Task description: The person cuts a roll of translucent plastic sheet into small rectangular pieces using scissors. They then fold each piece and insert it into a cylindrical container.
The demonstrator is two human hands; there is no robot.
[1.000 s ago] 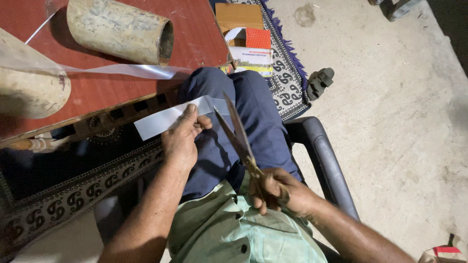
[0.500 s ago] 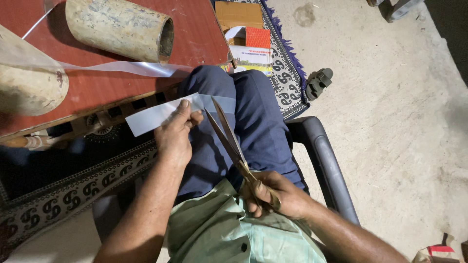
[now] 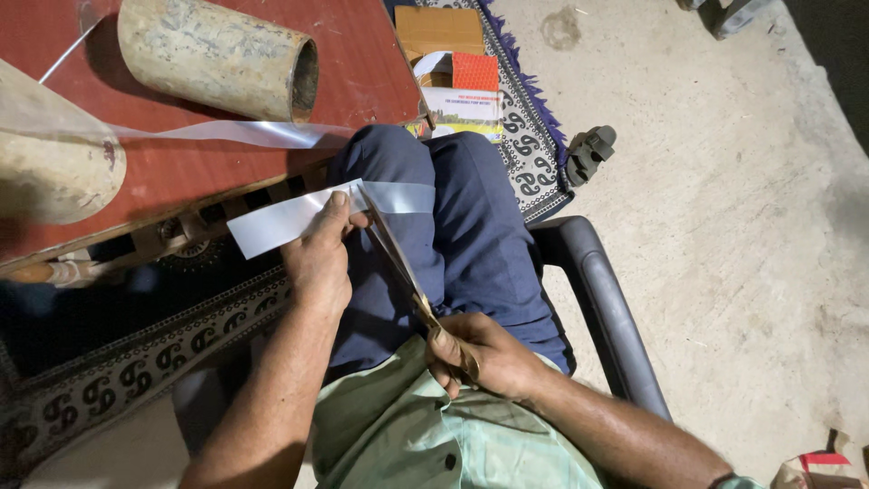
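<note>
My left hand pinches a strip of clear plastic film above my lap, thumb and fingers on its middle. My right hand grips the handles of long metal scissors. The blades point up and left, and their tips meet the strip right beside my left fingers. The part of the strip right of the blades lies over my blue-trousered knee. I sit in a dark plastic chair.
A red table stands at upper left with a large grey pipe, a second pale cylinder and another film strip. Booklets lie on a patterned mat. A sandal rests on the concrete floor.
The scissor blades have closed in on the strip and slid toward my left fingers. My left hand has lowered the strip slightly toward my lap.
</note>
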